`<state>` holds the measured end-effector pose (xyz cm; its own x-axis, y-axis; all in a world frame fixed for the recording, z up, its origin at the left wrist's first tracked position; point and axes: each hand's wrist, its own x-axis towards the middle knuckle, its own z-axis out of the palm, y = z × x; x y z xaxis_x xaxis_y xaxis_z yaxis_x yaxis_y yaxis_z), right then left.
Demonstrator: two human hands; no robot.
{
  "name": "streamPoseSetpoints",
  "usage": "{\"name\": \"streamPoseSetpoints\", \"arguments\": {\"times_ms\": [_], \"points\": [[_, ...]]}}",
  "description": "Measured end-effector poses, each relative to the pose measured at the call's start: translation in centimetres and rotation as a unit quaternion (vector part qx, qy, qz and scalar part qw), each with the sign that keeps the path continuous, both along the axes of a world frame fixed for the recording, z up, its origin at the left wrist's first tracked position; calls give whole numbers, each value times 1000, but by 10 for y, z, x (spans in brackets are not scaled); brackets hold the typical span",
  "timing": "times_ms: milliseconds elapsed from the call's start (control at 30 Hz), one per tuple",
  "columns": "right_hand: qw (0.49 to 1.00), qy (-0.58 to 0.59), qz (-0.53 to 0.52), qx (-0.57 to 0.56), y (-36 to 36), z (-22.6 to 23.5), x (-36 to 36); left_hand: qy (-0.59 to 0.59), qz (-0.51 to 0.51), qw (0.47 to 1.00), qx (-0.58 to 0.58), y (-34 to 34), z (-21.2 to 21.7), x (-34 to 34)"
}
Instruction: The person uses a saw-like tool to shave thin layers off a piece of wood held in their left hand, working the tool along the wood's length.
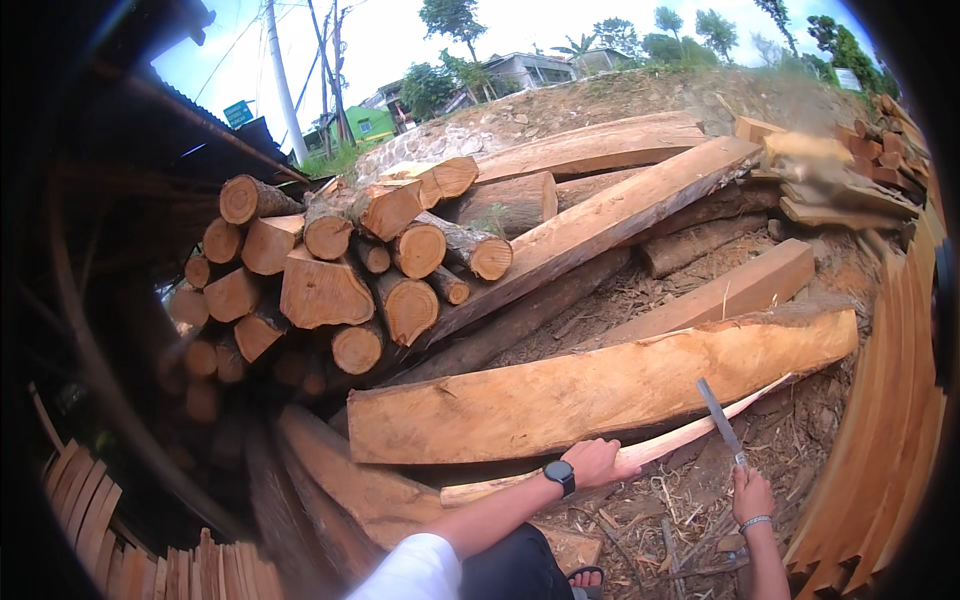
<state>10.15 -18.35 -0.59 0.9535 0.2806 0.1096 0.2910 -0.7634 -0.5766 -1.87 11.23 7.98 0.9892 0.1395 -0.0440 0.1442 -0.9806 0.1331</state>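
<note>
Daylight, from above, outdoors. Sky (385, 45): bright, near-white, partly washed out. Left side: deep shade, detail lost. Log ends (325, 292): softly lit. Shadow: dark, beneath the large squared beam (600, 390). Right-hand boards (865, 430): bowed by fisheye distortion. Stacked planks (808, 147), upper right: smeared blur. Rim: black vignette.

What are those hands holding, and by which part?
The left hand holds a wood stick near its middle; the right hand holds a knife by its handle.
</note>
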Motion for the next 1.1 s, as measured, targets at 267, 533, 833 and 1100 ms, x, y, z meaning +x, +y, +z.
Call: {"name": "streamPoseSetpoints", "arguments": {"times_ms": [267, 533, 833, 1100], "points": [[999, -22, 33, -31, 12, -5, -5, -4, -5, 1000, -13, 4, -8, 2], [994, -23, 79, -73, 15, -23, -29, 10, 8, 999, -30, 1, -2, 1], [997, -20, 44, -61, 7, -25, -18, 28, -11, 1000, -7, 1, -2, 0], [1000, 7, -21, 11, -23, -9, 13, 15, 9, 999, -27, -2, -4, 11]]}}
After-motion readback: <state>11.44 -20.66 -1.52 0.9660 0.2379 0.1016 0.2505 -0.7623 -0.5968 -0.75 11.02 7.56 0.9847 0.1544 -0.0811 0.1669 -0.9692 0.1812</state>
